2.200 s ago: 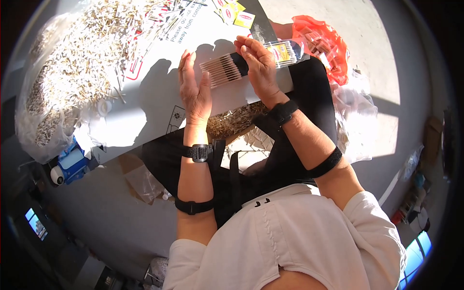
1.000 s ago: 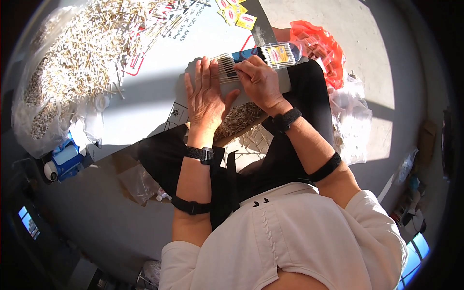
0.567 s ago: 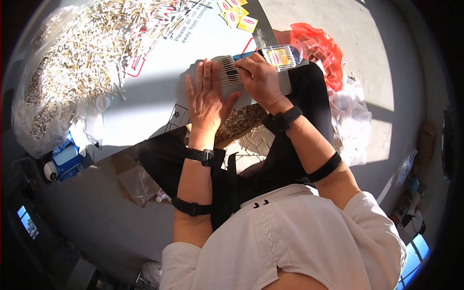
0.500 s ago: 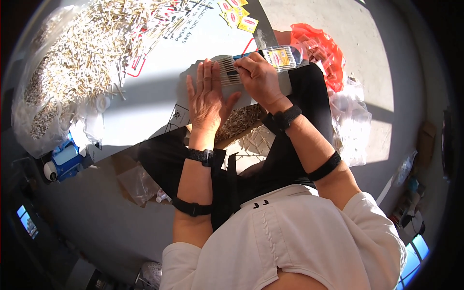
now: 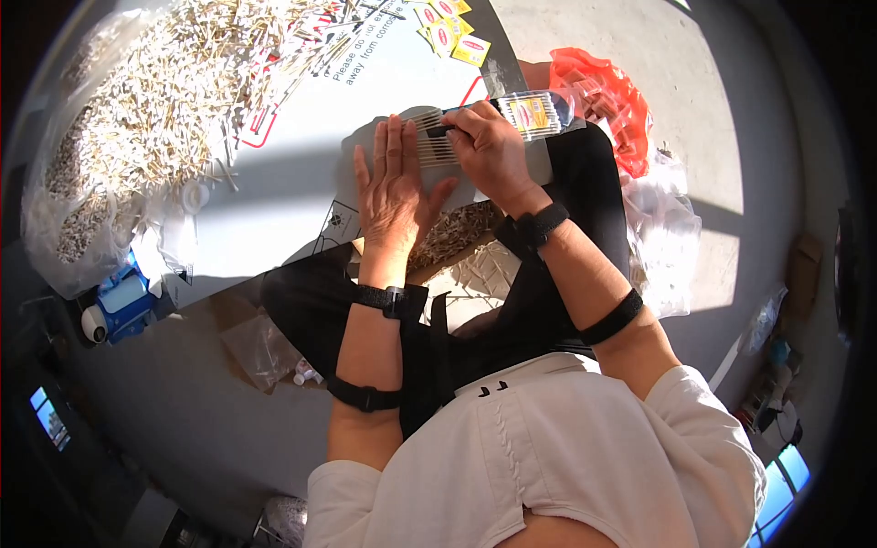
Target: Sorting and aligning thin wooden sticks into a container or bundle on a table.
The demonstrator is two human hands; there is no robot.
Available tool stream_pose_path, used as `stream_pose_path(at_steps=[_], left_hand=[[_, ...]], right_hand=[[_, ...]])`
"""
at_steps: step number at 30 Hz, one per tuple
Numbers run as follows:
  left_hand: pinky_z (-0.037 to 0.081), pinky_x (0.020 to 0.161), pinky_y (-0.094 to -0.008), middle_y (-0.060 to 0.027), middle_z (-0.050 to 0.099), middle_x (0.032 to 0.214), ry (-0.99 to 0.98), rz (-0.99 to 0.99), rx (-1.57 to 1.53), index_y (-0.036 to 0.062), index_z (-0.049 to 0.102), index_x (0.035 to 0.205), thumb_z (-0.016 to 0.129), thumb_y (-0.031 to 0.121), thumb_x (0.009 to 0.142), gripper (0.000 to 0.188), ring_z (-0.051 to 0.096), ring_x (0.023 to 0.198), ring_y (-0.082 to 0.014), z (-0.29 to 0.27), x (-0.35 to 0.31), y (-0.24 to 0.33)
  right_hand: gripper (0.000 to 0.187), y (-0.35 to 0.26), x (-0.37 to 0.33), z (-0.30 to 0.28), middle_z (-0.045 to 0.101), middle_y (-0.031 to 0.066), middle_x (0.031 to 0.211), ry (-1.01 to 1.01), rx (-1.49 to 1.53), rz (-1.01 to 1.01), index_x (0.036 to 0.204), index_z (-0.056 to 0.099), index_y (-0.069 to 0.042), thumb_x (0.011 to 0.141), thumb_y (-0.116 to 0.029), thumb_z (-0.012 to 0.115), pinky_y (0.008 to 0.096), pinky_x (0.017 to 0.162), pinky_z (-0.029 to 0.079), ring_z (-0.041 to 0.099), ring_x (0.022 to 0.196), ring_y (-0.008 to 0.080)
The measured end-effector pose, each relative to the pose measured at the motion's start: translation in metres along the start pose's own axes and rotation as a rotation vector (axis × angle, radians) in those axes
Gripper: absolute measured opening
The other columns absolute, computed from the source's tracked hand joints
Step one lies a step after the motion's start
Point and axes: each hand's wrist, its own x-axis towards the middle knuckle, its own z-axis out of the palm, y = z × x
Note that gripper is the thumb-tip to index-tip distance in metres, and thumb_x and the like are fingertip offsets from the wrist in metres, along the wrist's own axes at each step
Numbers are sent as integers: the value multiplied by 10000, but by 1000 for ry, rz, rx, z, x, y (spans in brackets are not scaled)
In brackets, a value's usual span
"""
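Well to the left of the left hand [image 5: 391, 190] and its fingers, a clear plastic bag [image 5: 73, 274] spread around a large heap of pale sticks [image 5: 174, 110]. A blue-and-white container [image 5: 126, 297] stood just below the bag, lower in view than those fingers. A small translucent ring [image 5: 195, 195] lay at the heap's right side, nearer to the fingers, on a pale board [image 5: 265, 210].

The left hand lay flat, palm down on the board, its fingers stretched out and its thumb spread to the right; it gripped nothing. Just right of its index finger, a row of thin sticks [image 5: 431, 146] lay side by side on the board, spanning the gap between the two hands. Below the left thumb, past the board's near edge, more sticks [image 5: 457, 228] lay piled. Well above the fingers of both hands, several yellow cards [image 5: 470, 55] overlapped one another.

The right hand [image 5: 493, 155] had its fingers curled inward over the row's right part; whether they pinched anything could not be told. Just right of its knuckles lay a clear pack [image 5: 537, 117] with a yellow label and sticks inside. Farther right of the fingers sat a red plastic bag [image 5: 577, 62], with crumpled clear plastic [image 5: 665, 237] below it.
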Motion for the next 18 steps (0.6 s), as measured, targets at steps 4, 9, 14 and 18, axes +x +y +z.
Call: stream_pose_path(at_steps=[4, 9, 14, 18], left_hand=[[140, 1144, -532, -138, 283, 1525, -1, -9, -11, 37, 274, 1469, 621, 549, 800, 911, 230, 1430, -261, 0, 0, 1], [145, 1140, -538, -138, 293, 1519, 14, -2, -26, 34, 279, 1466, 629, 540, 798, 908, 237, 1427, -268, 0, 1, 3], [142, 1143, -537, -142, 284, 1521, -9, -18, -22, 25, 284, 1462, 637, 515, 801, 895, 230, 1429, -273, -2, 0, 1], [139, 1147, -533, -145, 276, 1522, -11, -14, -47, 20, 286, 1459, 637, 491, 813, 873, 222, 1431, -276, -3, 0, 2]], right_hand=[[150, 1, 2, 3, 633, 71, 834, -13, -23, 11, 930, 691, -92, 793, -67, 636, 334, 658, 518, 647, 766, 261], [234, 6, -1, 0, 627, 75, 879, -98, -25, 35, 985, 683, -95, 753, -112, 704, 340, 670, 519, 639, 781, 266], [497, -3, 7, -15, 558, 73, 1100, -219, -106, -108, 1154, 634, -107, 678, -134, 775, 350, 829, 490, 561, 992, 262], [593, 7, 16, -20, 496, 58, 1214, -366, -196, -268, 1208, 617, -119, 647, -163, 804, 378, 939, 442, 475, 1123, 271]])
